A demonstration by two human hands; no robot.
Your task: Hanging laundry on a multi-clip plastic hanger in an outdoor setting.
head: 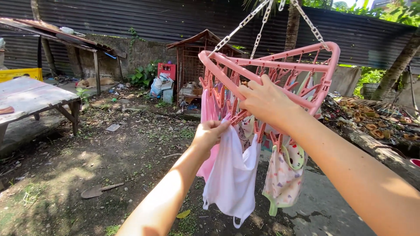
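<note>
Both my forearms reach up and away from me toward the laundry. My left hand [209, 133] is closed on the top edge of a small white garment [232, 177], pinching the cloth between thumb and fingers right under the pegs. The garment hangs straight down from that pinch, its long axis vertical, its lower hem and a loose strap pointing at the ground. My right hand [262, 101] is a little higher and just beyond, fingers curled down onto a pink peg [238, 116] of the pink clip hanger [323, 83]; I cannot tell whether the peg is squeezed open, as my knuckles hide it.

Just right of the white piece hangs a patterned baby garment [284, 175] with pale green trim, also hanging vertical and touching the white one along its side. Behind the white garment a pink cloth [208, 113] hangs from the hanger's left end. The hanger frame itself lies roughly level, its long side running left to right, held up by white chains [245, 24].

Below, on the bare dirt, lies a small trowel [98, 190]. Farther left stands a worn wooden table [30, 94]. Beyond the hanger is a wooden cage [190, 65] with a little roof, and at the back a dark corrugated metal fence [131, 17].
</note>
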